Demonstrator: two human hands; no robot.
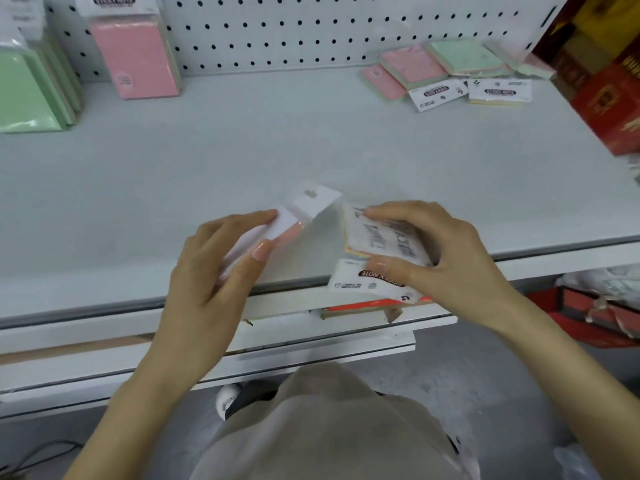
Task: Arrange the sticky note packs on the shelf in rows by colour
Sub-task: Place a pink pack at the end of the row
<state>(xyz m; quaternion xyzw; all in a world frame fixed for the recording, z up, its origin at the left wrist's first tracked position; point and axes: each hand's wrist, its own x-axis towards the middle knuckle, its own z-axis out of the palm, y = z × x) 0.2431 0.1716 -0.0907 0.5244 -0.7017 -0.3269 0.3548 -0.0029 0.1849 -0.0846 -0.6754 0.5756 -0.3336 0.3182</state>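
My left fingers (pixel 242 220) are curled round a single pack (pixel 273 230). It looks pinkish through the blur, and its white header flap points up over the shelf (pixel 242 140). My right fingers (pixel 391 211) are closed on a small stack (pixel 384 237) of packs, printed backs up, held just above the shelf's front edge.

I judge I'm mid-sort, splitting what I hold by colour. Far left at the back, the green row (pixel 27 88) leans beside the pink row (pixel 135 60), which stands against the pegboard (pixel 277 29). A loose heap (pixel 450 74) of pink and green packs waits at the back right, near the red boxes (pixel 606 98).

Next I should check the single pack's colour. If it's pink, it needs a long reach to the pink row, stood upright with its face outward.
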